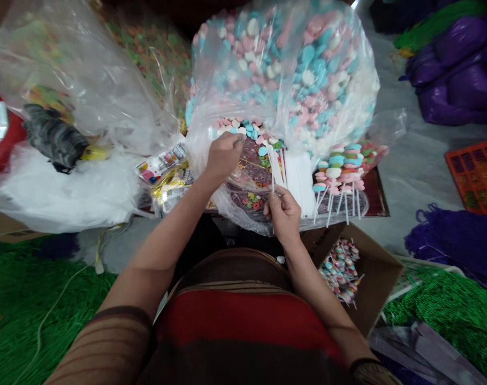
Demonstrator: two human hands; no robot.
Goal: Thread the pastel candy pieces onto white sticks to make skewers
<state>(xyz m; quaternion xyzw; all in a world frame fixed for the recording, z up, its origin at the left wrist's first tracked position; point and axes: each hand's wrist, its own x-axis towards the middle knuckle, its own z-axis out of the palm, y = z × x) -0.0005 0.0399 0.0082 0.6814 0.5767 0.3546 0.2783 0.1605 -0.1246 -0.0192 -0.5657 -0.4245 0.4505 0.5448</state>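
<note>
My left hand [224,154] reaches to the mouth of a clear bag, its fingertips pinched together beside loose pink, blue and white candies [249,128]. What those fingertips hold, if anything, is too small to make out. Lower and to the right, my right hand [284,214] grips a thin white stick [273,179] upright between thumb and fingers. Just behind it lie more white sticks [299,184] in a bundle. Several finished candy skewers [340,171], round candies threaded on white sticks, rest to the right. Small ring-shaped candies [252,201] lie under clear plastic before me.
A big clear bag of candies [307,69] fills the back of the table. Left of it are another plastic bag [107,69] and a grey striped object [54,136]. A cardboard box [374,278] with wrapped candy sticks stands below right. An orange crate [476,174] sits far right.
</note>
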